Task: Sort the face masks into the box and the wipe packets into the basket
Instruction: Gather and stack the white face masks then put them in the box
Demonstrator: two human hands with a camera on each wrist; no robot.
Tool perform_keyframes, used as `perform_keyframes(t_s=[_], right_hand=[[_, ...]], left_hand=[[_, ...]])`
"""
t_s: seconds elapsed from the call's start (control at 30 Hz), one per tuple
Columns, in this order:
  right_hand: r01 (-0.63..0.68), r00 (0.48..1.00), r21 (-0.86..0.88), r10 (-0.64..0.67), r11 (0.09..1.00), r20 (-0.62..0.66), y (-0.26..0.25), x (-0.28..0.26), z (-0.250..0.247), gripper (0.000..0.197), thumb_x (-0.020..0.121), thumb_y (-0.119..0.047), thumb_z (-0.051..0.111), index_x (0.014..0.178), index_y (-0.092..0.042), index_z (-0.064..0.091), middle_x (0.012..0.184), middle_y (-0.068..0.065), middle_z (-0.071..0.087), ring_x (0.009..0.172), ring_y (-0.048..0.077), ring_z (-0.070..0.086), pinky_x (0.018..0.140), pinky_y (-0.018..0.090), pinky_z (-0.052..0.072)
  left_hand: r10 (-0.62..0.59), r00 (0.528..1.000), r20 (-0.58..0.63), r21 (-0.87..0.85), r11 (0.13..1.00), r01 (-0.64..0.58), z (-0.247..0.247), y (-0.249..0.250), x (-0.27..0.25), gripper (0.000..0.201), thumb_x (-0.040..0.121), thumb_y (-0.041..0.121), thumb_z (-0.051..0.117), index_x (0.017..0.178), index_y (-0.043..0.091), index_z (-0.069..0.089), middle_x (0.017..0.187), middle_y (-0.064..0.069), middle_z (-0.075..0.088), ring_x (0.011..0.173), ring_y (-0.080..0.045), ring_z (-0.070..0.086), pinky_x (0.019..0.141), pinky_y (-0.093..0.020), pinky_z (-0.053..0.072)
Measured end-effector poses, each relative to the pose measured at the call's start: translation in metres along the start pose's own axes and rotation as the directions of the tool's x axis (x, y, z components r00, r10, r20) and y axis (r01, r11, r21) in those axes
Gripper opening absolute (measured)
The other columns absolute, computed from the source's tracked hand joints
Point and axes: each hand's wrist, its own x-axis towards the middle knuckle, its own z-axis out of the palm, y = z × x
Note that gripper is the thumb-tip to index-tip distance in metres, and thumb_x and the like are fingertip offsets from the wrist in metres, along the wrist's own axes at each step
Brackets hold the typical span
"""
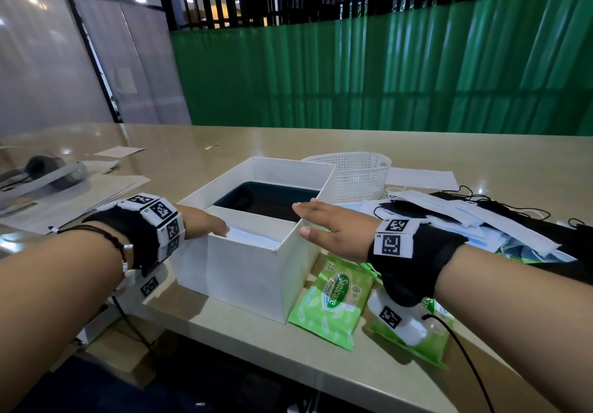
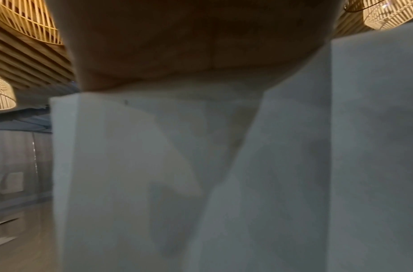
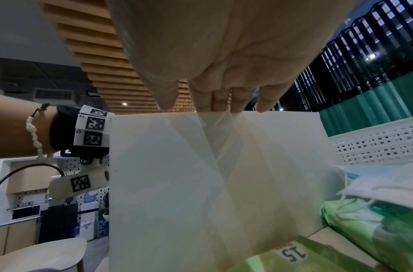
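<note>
A white box [image 1: 244,271] with a divider stands at the table's front edge. Its near compartment holds a white face mask [image 1: 253,236]; the far compartment looks dark. My left hand [image 1: 221,229] reaches over the box's near left rim with its fingers out flat. My right hand [image 1: 300,218] hovers flat over the box's right wall, with straight fingers [image 3: 224,103] that hold nothing. A green wipe packet [image 1: 333,303] lies to the right of the box, and a second packet [image 1: 433,345] lies under my right wrist. Behind the box stands a white basket [image 1: 353,172].
A pile of white, blue and black face masks [image 1: 465,217] covers the table at the right, beside the basket. Papers [image 1: 80,194] and headphones [image 1: 41,169] lie at the left. A cable [image 1: 465,355] runs from my right wrist over the table's front edge.
</note>
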Motion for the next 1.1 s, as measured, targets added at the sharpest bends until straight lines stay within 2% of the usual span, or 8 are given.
perform_keyframes(t_s=[0.1, 0.2, 0.33, 0.5, 0.73, 0.9, 0.97, 1.1], right_hand=[[0.003, 0.999, -0.023, -0.003, 1.000, 0.033, 0.000, -0.004, -0.005, 0.056, 0.100, -0.040, 0.030, 0.150, -0.025, 0.009, 0.157, -0.014, 0.005, 0.144, 0.002, 0.005, 0.114, 0.020, 0.000], [-0.014, 0.999, -0.022, 0.015, 1.000, 0.030, 0.009, -0.011, -0.008, 0.061, 0.098, -0.039, 0.037, 0.150, -0.025, 0.009, 0.158, -0.013, 0.003, 0.144, 0.002, 0.006, 0.114, 0.022, -0.001], [-0.113, 0.993, -0.001, 0.113, 0.994, -0.040, 0.031, -0.027, -0.015, 0.061, 0.096, -0.040, 0.043, 0.149, -0.029, 0.016, 0.156, -0.015, 0.008, 0.143, 0.002, 0.011, 0.103, 0.008, 0.003], [-0.214, 0.974, 0.032, 0.215, 0.976, -0.068, 0.053, -0.046, -0.023, 0.046, 0.094, -0.042, 0.046, 0.139, -0.033, 0.040, 0.153, -0.015, 0.024, 0.138, 0.007, 0.029, 0.113, 0.023, 0.018], [-0.380, 0.922, 0.024, 0.381, 0.925, -0.062, 0.082, -0.081, -0.038, 0.031, 0.093, -0.043, 0.048, 0.119, -0.030, 0.059, 0.125, -0.008, 0.059, 0.113, 0.012, 0.054, 0.098, 0.027, 0.040], [-0.541, 0.830, 0.023, 0.538, 0.841, -0.151, 0.111, -0.117, -0.056, 0.027, 0.094, -0.041, 0.048, 0.108, -0.024, 0.064, 0.101, -0.004, 0.061, 0.096, 0.015, 0.056, 0.077, 0.021, 0.037], [-0.621, 0.761, 0.086, 0.626, 0.779, -0.173, 0.124, -0.130, -0.060, 0.028, 0.093, -0.040, 0.049, 0.105, -0.021, 0.065, 0.101, -0.002, 0.065, 0.091, 0.015, 0.058, 0.074, 0.022, 0.040], [-0.730, 0.628, 0.315, 0.777, 0.607, -0.041, 0.148, -0.145, -0.057, 0.032, 0.092, -0.036, 0.054, 0.103, -0.007, 0.064, 0.102, 0.007, 0.069, 0.082, 0.019, 0.060, 0.068, 0.025, 0.047]], left_hand=[[0.011, 1.000, 0.008, -0.042, 0.999, -0.010, 0.001, 0.000, 0.002, 0.071, 0.049, 0.056, 0.067, 0.109, 0.019, 0.067, 0.115, -0.007, 0.061, 0.099, -0.023, 0.059, 0.088, -0.030, 0.045], [0.012, 1.000, -0.008, -0.070, 0.997, -0.012, 0.001, 0.005, -0.008, 0.056, 0.071, 0.049, 0.068, 0.114, 0.014, 0.063, 0.121, -0.008, 0.058, 0.108, -0.024, 0.054, 0.091, -0.029, 0.041], [0.107, 0.994, 0.038, -0.178, 0.979, -0.098, -0.004, 0.029, -0.030, 0.050, 0.091, 0.041, 0.052, 0.129, 0.010, 0.053, 0.136, -0.010, 0.051, 0.128, -0.023, 0.043, 0.103, -0.027, 0.030], [0.316, 0.949, -0.008, -0.268, 0.914, -0.306, -0.009, 0.078, -0.065, 0.045, 0.100, 0.033, 0.036, 0.136, 0.009, 0.045, 0.139, -0.010, 0.046, 0.130, -0.024, 0.042, 0.108, -0.028, 0.027], [0.684, 0.723, -0.091, -0.160, 0.707, -0.689, 0.000, 0.137, -0.113, 0.043, 0.086, 0.055, 0.047, 0.121, 0.032, 0.057, 0.120, 0.008, 0.061, 0.112, -0.013, 0.058, 0.107, -0.035, 0.037], [0.771, 0.633, -0.070, -0.227, 0.605, -0.763, 0.028, 0.171, -0.132, 0.028, 0.093, 0.039, 0.049, 0.120, 0.034, 0.055, 0.101, 0.019, 0.058, 0.107, -0.009, 0.055, 0.085, -0.022, 0.042], [0.765, 0.642, -0.061, -0.312, 0.596, -0.740, 0.041, 0.179, -0.128, 0.025, 0.092, 0.038, 0.051, 0.116, 0.034, 0.055, 0.098, 0.019, 0.058, 0.109, -0.016, 0.058, 0.093, -0.032, 0.046], [0.651, 0.759, -0.027, -0.545, 0.627, -0.557, 0.067, 0.196, -0.103, 0.023, 0.092, 0.038, 0.052, 0.115, 0.033, 0.051, 0.122, 0.001, 0.056, 0.114, -0.022, 0.055, 0.088, -0.036, 0.047]])
